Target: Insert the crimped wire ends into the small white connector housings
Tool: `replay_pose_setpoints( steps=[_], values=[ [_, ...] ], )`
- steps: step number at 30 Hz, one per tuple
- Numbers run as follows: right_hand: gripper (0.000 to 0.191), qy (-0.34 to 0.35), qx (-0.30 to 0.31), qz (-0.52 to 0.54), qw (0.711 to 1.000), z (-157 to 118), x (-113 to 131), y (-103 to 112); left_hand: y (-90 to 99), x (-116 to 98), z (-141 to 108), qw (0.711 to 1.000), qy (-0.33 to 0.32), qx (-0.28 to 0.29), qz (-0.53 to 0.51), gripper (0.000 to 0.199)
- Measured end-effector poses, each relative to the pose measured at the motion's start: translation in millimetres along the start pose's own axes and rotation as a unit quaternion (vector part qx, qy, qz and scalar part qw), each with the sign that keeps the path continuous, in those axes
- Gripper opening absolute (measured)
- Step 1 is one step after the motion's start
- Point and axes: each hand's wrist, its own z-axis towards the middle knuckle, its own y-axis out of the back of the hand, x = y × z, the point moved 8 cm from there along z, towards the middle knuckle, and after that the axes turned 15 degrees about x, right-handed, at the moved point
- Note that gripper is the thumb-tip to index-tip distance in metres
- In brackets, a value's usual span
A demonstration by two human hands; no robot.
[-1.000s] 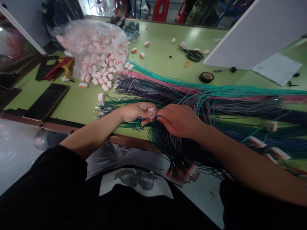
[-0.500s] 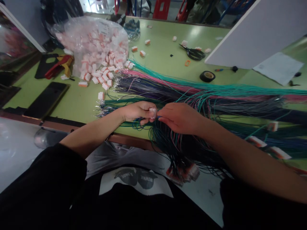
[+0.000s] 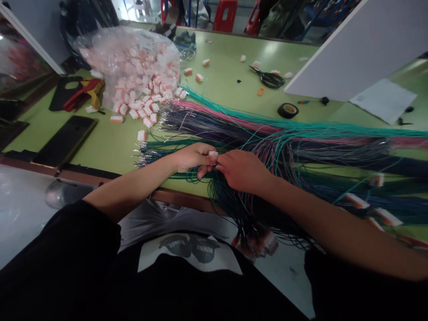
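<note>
My left hand (image 3: 198,159) pinches a small white connector housing (image 3: 213,154) between thumb and fingers. Close against it, my right hand (image 3: 242,171) has its fingertips pressed together at the housing's edge. A wire seems to be between those fingertips, though they mostly hide it. Beneath both hands run long bundles of wires: teal wires (image 3: 234,107), pink wires, dark wires and green ones, with bare metal ends at the left. A finished-looking bunch of wires hangs over the table edge, ending in orange and white connectors (image 3: 256,243).
A clear bag (image 3: 133,53) spills white and orange connectors on the green table (image 3: 230,73). Black scissors (image 3: 271,79), a roll of black tape (image 3: 288,110) and a phone (image 3: 65,141) lie around. A pale partition (image 3: 331,58) rises at right. Several wired connectors (image 3: 388,217) lie lower right.
My right hand has shifted slightly left and closed in on the housing; the gap between the hands is smaller. The left hand still holds the housing. The camera view has tilted slightly.
</note>
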Motion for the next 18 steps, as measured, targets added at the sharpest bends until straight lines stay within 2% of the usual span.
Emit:
replay_pose_setpoints(
  steps=[3,7,12,18],
  values=[
    [0.025,-0.001,-0.012,0.044,0.999,-1,-9,1,0.5,-2,-1,1.000,0.009,0.012,0.008,0.033],
    [0.027,0.046,-0.049,0.091,0.994,-6,-17,5,0.5,-12,-4,0.997,0.015,0.047,0.055,0.038],
    [0.029,0.069,-0.053,0.110,0.990,-8,-19,4,5.3,-15,-5,0.990,0.032,0.058,0.123,0.030],
    [0.026,0.068,-0.022,0.127,0.989,-8,-20,2,-0.2,-4,0,0.996,0.042,0.052,0.055,0.022]
  ],
)
